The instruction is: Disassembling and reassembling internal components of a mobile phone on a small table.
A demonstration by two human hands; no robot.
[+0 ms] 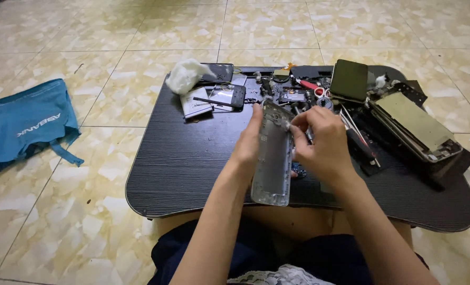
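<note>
In the head view, the person sat on the tiled floor (140,31) with a low black table (193,169) drawn over the lap, so the work lay close under the eyes and within easy reach of both arms.

The left hand (248,142) held a silver phone back housing (272,163) along its left edge, tilted up off the table with its inner side turned toward the face. Its grip was clenched on that edge, apparently to steady the shell while the other hand worked inside it. The right hand (322,142) was closed on a thin dark tool (309,134), probably a small screwdriver or pick, pinched between thumb and fingers near the upper part of the housing. Whether the tip touched the housing could not be told.

Everything else was pushed to the far half of the table, leaving the near part for the hands. At the back left lay a crumpled white cloth (185,74) beside a dark phone (217,73) and a few flat phone parts (214,100). In the middle back sat a scatter of small components and tools (293,92). At the right, a dark-screened phone (349,79) stood propped above an opened phone chassis (414,126) resting on a dark base.

Well apart, on the floor at the left, lay a blue cloth bag (32,124).
</note>
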